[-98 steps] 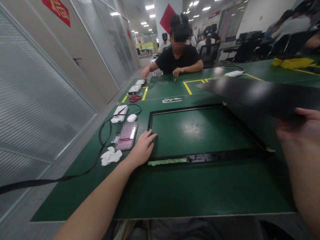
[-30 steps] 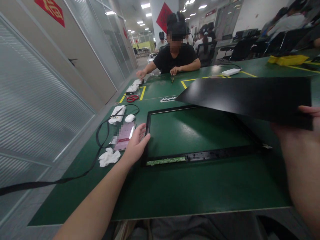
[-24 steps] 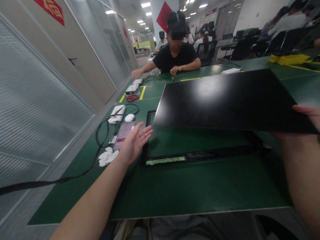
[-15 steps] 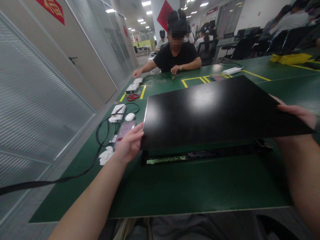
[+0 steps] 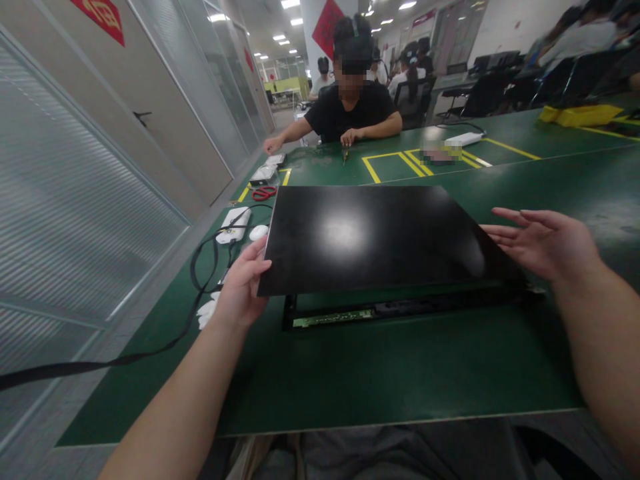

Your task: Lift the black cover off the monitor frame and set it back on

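A glossy black display panel [image 5: 380, 233] lies aslant over a black frame [image 5: 415, 308], its left end raised. My left hand [image 5: 244, 283] grips that left edge, thumb on top and fingers beneath. At the panel's right edge, my right hand [image 5: 555, 240] has its fingers spread and stretched out, the fingertips close to the edge; whether they touch it I cannot tell. Along the near side of the frame shows a green circuit board strip [image 5: 333, 320]. The panel hides most of the frame.
Left on the green table [image 5: 400, 380] are a black cable [image 5: 193, 327], a white box [image 5: 233, 225], a round white case [image 5: 259, 233] and red-handled scissors [image 5: 263, 193]. Across the table sits a person [image 5: 350, 107] in black. A yellow object [image 5: 580, 115] lies far right.
The panel has moved left and its right end has dropped toward the frame. My right hand has let go of the right edge and opened. The left hand has shifted slightly left with the panel.
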`<action>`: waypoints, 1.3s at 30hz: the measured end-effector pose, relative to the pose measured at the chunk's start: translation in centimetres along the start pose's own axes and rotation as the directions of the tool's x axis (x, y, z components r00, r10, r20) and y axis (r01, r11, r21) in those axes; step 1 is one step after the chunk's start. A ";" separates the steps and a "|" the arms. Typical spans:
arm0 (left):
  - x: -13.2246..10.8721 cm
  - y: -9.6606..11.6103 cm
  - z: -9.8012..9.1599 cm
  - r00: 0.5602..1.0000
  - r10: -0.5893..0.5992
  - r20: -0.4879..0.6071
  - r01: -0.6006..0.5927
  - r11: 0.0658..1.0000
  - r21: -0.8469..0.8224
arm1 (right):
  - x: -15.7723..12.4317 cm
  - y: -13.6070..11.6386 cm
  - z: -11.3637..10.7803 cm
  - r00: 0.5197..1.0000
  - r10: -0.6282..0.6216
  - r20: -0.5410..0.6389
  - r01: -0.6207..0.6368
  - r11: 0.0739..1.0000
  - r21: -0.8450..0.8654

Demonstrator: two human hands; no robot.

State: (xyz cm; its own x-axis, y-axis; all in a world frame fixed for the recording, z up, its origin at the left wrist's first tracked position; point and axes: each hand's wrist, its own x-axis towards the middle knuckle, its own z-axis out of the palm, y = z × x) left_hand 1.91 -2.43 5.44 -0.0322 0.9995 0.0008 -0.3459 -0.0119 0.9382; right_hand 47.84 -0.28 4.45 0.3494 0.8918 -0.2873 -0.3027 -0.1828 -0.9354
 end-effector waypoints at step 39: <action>-0.9 -1.4 1.0 0.999 0.008 0.044 -0.011 0.997 0.082 | 1.7 1.1 -0.8 0.983 -0.162 -0.088 0.114 0.907 -0.405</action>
State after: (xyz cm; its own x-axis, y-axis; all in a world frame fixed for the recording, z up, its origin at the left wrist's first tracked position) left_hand 3.35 -3.31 4.45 0.0068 0.9997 0.0234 -0.2676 -0.0207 0.9633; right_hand 48.85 0.70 2.73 0.4704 0.8698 -0.1486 0.1246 -0.2322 -0.9647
